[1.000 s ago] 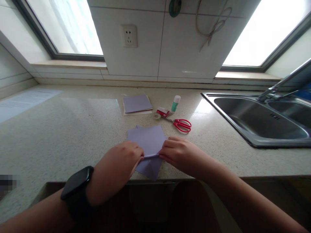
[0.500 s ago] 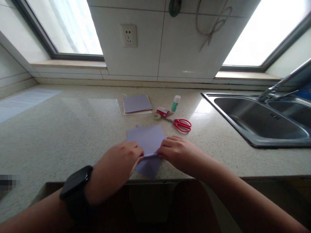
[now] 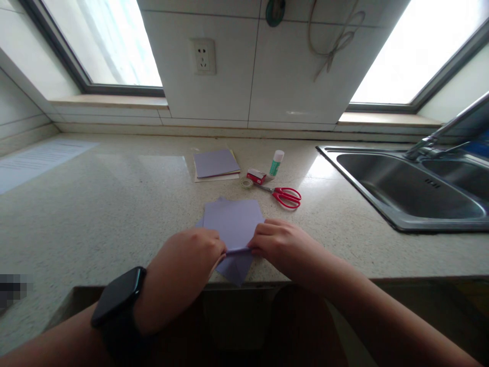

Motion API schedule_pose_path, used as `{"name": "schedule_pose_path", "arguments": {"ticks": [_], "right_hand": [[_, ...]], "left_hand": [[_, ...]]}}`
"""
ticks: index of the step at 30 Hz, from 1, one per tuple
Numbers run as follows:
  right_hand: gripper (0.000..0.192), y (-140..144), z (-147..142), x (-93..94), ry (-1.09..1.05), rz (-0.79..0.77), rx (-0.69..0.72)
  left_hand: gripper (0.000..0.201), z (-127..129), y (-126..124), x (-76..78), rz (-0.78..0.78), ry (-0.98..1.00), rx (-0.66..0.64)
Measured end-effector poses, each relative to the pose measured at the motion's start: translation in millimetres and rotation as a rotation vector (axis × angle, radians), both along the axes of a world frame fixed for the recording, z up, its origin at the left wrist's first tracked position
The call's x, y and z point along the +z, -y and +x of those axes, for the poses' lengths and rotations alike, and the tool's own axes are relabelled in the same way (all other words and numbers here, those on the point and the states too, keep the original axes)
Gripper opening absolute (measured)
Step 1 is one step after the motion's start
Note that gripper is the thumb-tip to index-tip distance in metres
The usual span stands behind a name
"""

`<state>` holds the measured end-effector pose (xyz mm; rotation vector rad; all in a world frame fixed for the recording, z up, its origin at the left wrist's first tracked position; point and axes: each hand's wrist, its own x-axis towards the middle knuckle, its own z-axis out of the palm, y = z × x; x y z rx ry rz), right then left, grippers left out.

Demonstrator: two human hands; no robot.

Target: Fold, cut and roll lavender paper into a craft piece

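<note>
A sheet of purple paper (image 3: pixel 234 219) lies near the counter's front edge, its near side rolled or folded into a narrow strip. My left hand (image 3: pixel 196 252) is closed on the left end of that strip, its fingertips partly hidden behind the knuckles. At the strip's right end, my right hand (image 3: pixel 277 237) pinches the paper between thumb and fingers. Underneath lies another purple piece (image 3: pixel 237 267), with a corner pointing toward me. Beyond the hands are red-handled scissors (image 3: pixel 287 197), a roll of tape (image 3: pixel 247 183), a small red box (image 3: pixel 256 176) and a glue stick (image 3: pixel 276 163).
A stack of purple and pale paper (image 3: pixel 216 164) lies farther back on the speckled counter (image 3: pixel 126 204). To the right is a steel sink (image 3: pixel 412 186) with a faucet (image 3: pixel 428 145). A printed sheet (image 3: pixel 42 160) lies at far left. The tiled wall has a socket (image 3: pixel 204 56).
Both hands, still gripping the strip, have shifted slightly toward me. The purple sheet has moved a little and turned straighter over the piece below it.
</note>
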<state>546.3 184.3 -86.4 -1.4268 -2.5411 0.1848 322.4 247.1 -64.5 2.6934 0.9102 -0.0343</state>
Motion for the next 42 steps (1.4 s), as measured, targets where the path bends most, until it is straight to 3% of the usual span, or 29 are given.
{"name": "schedule_pose_path", "arguments": {"ticks": [6, 12, 18, 22, 25, 27, 28, 30, 34, 36, 39, 42], "right_hand": [[0.013, 3.5, -2.3, -2.0, -0.032, 0.007, -0.028], [0.010, 10.0, -4.8, -6.4, 0.072, 0.130, -0.093], [0.004, 16.5, -10.7, -9.3, 0.009, 0.179, -0.142], [0.008, 18.0, -8.6, -11.0, -0.072, 0.172, -0.223], [0.003, 18.6, -2.6, -13.2, -0.253, 0.175, -0.339], [0.003, 18.8, -0.1, -14.4, -0.402, 0.178, -0.409], [0.004, 19.0, -0.1, -14.8, -0.480, 0.172, -0.432], [0.004, 19.1, -3.6, -15.3, -0.646, 0.137, -0.446], [0.010, 17.3, -20.1, -17.0, -1.045, -0.069, -0.354], [0.016, 14.3, -28.7, -18.2, -1.255, -0.260, -0.233], [0.021, 8.5, -37.5, -20.1, -1.469, -0.473, -0.073], [0.021, 4.6, -41.8, -22.8, -1.498, -0.492, -0.065]], "left_hand": [[0.026, 0.1, 7.9, -0.5, 0.083, -0.103, -0.062], [0.019, 0.5, 9.5, -5.1, 0.115, -0.041, -0.065], [0.015, 0.4, 11.2, -2.8, 0.141, -0.004, -0.084], [0.009, -2.3, 8.7, 1.2, 0.265, 0.188, -0.114], [0.031, -6.7, -0.9, -2.9, 0.382, 0.420, -0.007], [0.048, -8.2, -9.9, -12.5, 0.373, 0.584, 0.109], [0.055, -7.9, -14.1, -19.1, 0.327, 0.667, 0.164], [0.068, -4.6, -20.0, -33.2, 0.090, 0.763, 0.225], [0.090, 10.1, -16.8, -48.8, -0.584, 0.900, 0.147], [0.086, 17.4, -11.1, -47.4, -0.820, 0.971, 0.107], [0.068, 23.1, -4.9, -41.1, -0.966, 1.037, 0.161], [0.063, 22.9, -3.3, -37.2, -1.001, 1.081, 0.236]]}}
